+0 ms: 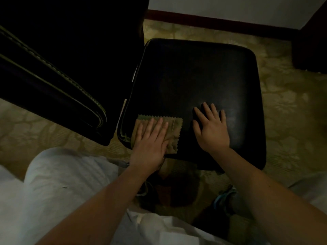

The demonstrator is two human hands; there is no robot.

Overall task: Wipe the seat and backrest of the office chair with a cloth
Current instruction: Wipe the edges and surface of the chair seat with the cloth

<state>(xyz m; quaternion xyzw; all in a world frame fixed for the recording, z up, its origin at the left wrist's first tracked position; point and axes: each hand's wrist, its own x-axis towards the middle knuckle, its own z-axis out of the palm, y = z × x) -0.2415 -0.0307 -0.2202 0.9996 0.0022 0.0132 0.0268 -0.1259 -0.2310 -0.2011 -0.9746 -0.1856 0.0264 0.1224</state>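
Tan zigzag-edged cloth under flat L hand; R hand splayed on glossy black seat

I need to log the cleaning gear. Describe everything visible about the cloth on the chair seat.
The cloth is a small, thin, tan rectangle, perhaps microfibre, with zigzag pinked edges. It lies flat and slightly wrinkled on the black seat, at its near corner beside the backrest. The left hand presses flat on it, fingers spread, covering its left portion; the far and right edges show. The right hand rests on bare seat, apart from it.
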